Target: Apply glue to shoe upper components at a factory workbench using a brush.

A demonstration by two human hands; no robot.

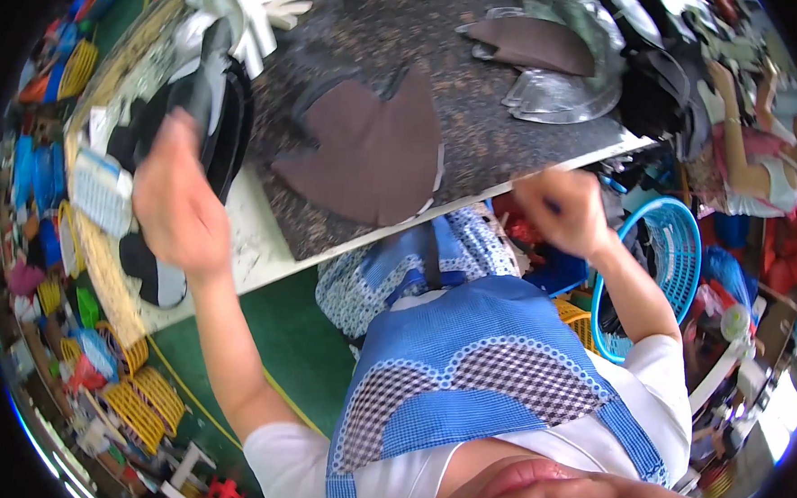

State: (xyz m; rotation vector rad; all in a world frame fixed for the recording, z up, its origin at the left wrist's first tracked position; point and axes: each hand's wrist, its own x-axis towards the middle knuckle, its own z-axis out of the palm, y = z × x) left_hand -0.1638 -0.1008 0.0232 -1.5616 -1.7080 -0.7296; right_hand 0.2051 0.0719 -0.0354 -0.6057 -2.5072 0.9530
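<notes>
Over the left end of the bench, my left hand is smeared by motion. Its fingertips meet a blurred dark piece above a stack of black cut pieces; the grip looks closed on it. My right hand is curled just off the front edge of the bench, also blurred, and what it holds, if anything, does not show. Between the hands, a brown cut piece with pointed corners and a notch lies flat on the dark speckled board. A black layer and a pale edge peek out beneath it.
At the back right lie another brown piece and shiny clear-grey pieces. White strips heap at the back left, a white box nearer. A blue basket stands by my right arm. Another person works at far right.
</notes>
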